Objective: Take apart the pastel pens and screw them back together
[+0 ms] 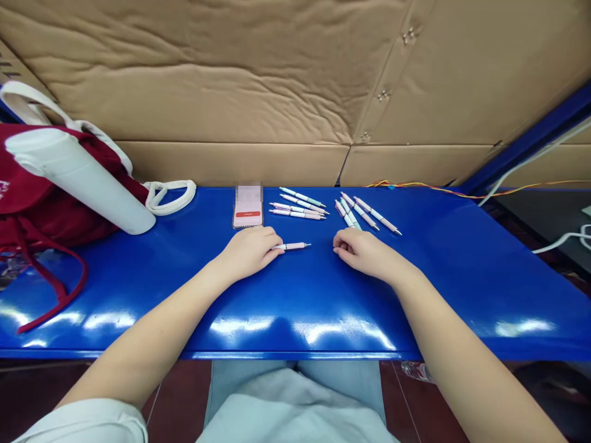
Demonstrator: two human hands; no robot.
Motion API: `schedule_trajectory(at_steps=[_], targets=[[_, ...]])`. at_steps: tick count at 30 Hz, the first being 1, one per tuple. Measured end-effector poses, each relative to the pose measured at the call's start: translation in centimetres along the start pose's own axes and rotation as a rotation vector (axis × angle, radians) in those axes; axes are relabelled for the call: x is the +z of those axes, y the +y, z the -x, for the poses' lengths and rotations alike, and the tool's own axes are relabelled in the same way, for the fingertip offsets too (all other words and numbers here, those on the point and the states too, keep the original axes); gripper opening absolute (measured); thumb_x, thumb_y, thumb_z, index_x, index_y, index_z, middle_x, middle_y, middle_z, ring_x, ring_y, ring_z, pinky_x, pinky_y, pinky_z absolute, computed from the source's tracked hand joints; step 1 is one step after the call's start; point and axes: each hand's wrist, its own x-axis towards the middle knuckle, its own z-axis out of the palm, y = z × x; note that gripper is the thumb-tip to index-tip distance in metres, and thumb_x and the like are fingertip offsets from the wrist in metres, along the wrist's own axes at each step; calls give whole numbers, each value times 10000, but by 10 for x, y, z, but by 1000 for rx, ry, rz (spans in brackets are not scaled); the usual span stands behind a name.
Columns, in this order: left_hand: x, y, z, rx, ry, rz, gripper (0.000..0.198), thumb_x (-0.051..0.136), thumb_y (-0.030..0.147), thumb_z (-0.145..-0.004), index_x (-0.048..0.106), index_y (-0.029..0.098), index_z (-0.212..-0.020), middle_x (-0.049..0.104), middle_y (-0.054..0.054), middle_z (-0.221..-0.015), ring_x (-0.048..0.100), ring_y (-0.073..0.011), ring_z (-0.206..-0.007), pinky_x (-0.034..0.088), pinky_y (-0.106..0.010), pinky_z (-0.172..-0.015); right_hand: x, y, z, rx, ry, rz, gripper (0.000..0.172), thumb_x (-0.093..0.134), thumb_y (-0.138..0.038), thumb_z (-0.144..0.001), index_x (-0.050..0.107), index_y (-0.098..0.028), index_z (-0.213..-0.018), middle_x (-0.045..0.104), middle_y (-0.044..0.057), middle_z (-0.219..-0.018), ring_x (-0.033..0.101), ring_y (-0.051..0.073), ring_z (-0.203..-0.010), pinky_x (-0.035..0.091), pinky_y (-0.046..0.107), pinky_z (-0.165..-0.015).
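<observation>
My left hand (252, 251) rests on the blue table (184, 277), its fingers curled around the end of a pink pen (295, 246) that lies flat and points right. A short way to the right, my right hand (362, 251) lies on the table with the fingers curled under, apart from the pen and with nothing visible in it. Behind the hands lie two groups of pens: several pink and green ones (300, 205) in the middle and several more (364, 214) to their right. A phone (248, 209) lies left of the pens.
A dark red bag (41, 209) with white straps sits at the table's left end, and a white cylinder bottle (83, 178) leans on it. Cardboard (277, 92) lines the wall behind. Coloured wires (415, 184) and white cables (558, 240) run at the right.
</observation>
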Motion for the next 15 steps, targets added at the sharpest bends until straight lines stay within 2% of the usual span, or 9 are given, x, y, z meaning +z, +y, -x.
schedule_trajectory(at_steps=[4,11,15], targets=[[-1,2,0,14,2,6,253,438,331,-935,644,186,-943,644,-39,-896,592,-173,-840,469,-280,-740,0,-4,0,27,10,-14,126,443,-135,-800,552,-198,-809,611,23,-733,550,157,-645,405,259,-580],[-1,2,0,22,11,6,271,425,346,-940,643,186,-947,643,-43,-907,593,-174,-850,465,-280,-742,8,1,-4,-83,97,-102,213,474,-124,-764,642,-187,-880,644,41,-799,582,156,-676,459,279,-651],[-1,2,1,33,13,3,276,422,353,-942,643,187,-951,640,-38,-903,587,-171,-853,464,-282,-754,10,-3,-6,-69,182,-105,138,502,-194,-798,632,-180,-841,634,51,-798,581,159,-664,461,289,-640]])
